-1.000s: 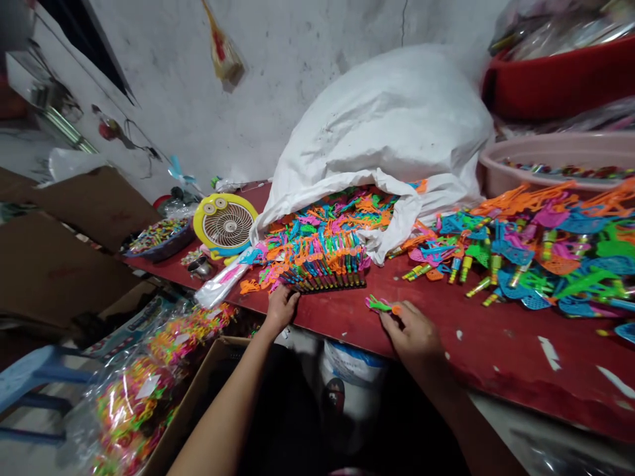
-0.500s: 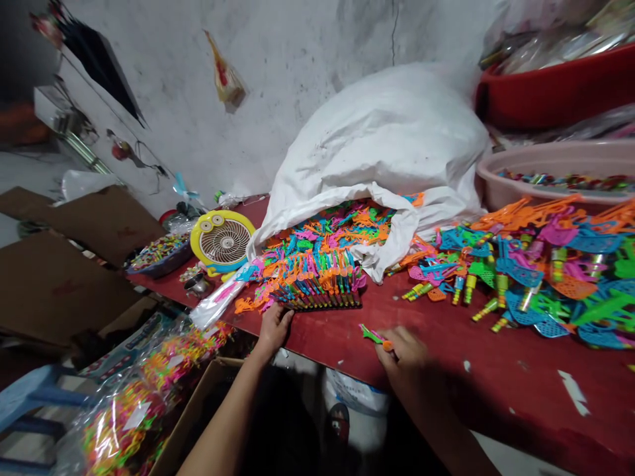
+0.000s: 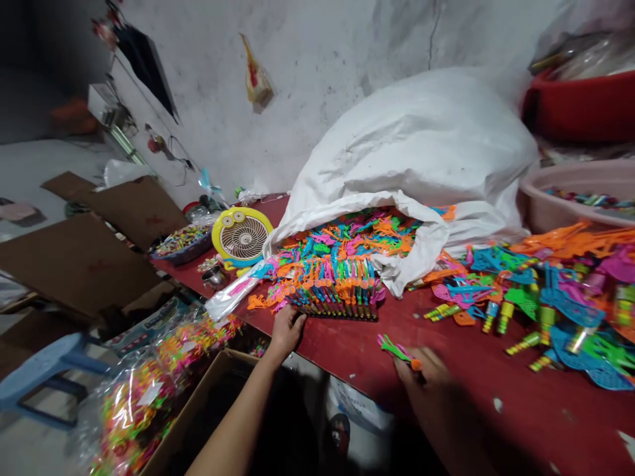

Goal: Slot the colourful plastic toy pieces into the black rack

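My left hand (image 3: 288, 332) is at the front left corner of a black rack (image 3: 342, 317), thumb in front and the other fingers partly hidden, gripping its edge. Small plastic toys (image 3: 337, 277) in orange, blue, green and pink stand in rows in the rack, with yellow and dark ends pointing down. Closer to the table's front edge, my right hand (image 3: 429, 377), slightly blurred, pinches a small pink and green plastic toy (image 3: 397, 350) with an orange round end. This toy is held apart from the rack.
Behind the rack, a big white sack (image 3: 411, 145) spills colourful plastic pieces. Larger toys (image 3: 550, 297) are heaped on the red table (image 3: 347, 360) at right, before a pink basin (image 3: 560, 192). A yellow fan (image 3: 243, 238) and metal cup (image 3: 213, 277) stand left; an open carton (image 3: 198, 403) lies below.
The camera has turned left, so the scene has shifted right in view. Both hands keep their holds, and the right one stays close to the same spot over the table.
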The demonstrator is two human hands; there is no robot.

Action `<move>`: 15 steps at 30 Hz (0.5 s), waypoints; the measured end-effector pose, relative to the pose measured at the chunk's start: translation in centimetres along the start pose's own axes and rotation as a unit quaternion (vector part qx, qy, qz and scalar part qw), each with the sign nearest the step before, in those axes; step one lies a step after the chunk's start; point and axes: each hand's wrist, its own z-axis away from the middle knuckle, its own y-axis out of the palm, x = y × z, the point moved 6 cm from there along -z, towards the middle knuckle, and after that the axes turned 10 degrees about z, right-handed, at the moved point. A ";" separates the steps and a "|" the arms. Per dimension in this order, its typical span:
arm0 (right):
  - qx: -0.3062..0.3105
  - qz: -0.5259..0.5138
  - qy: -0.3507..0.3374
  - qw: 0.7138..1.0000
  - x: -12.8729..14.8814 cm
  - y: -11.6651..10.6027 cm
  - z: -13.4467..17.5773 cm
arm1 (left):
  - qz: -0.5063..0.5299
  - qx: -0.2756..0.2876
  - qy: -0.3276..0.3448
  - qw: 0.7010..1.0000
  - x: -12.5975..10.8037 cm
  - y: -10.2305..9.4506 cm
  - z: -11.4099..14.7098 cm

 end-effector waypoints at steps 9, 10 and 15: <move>0.039 -0.011 0.199 0.979 -3.3 -1.6 -2.5 | -0.050 -0.037 0.020 0.998 -1.1 0.2 3.5; 0.034 -0.007 0.203 0.978 -3.8 -1.9 -3.0 | -0.048 -0.038 0.020 0.998 -1.1 0.0 3.8; 0.013 0.041 0.192 0.980 -6.3 -2.7 -5.6 | -0.036 -0.019 0.019 0.999 -0.8 -1.4 4.4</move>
